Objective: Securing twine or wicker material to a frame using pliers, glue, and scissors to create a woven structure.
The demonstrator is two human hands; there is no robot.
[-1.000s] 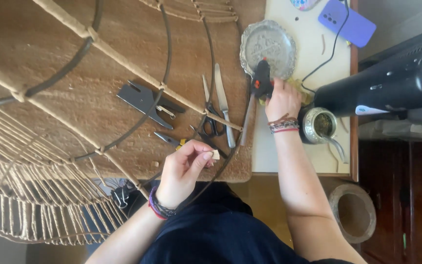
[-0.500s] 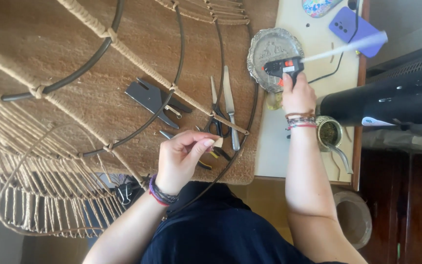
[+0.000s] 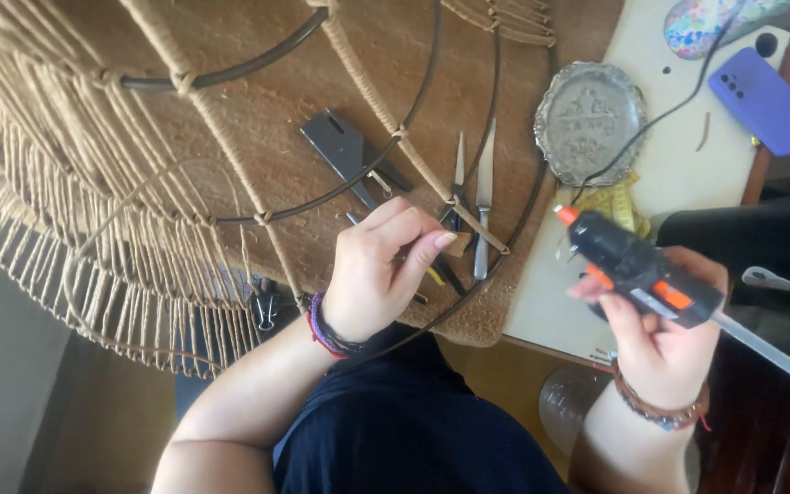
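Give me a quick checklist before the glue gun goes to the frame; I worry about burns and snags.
1. Glue gun gripped firmly in the right hand: ok.
2. Orange nozzle clear of the left hand: ok.
3. Small piece pinched in left fingertips: ok.
4. Cord free of the metal tray: not ok, it crosses the rim.
5. Glue hot and flowing: cannot tell.

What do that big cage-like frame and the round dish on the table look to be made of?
The big domed frame looks like dark metal rod wrapped and strung with tan fibre cord, likely jute: matte, twisted strands show. The round embossed dish looks like dull silvery metal, perhaps pewter or tin, with a raised pattern and scalloped rim.
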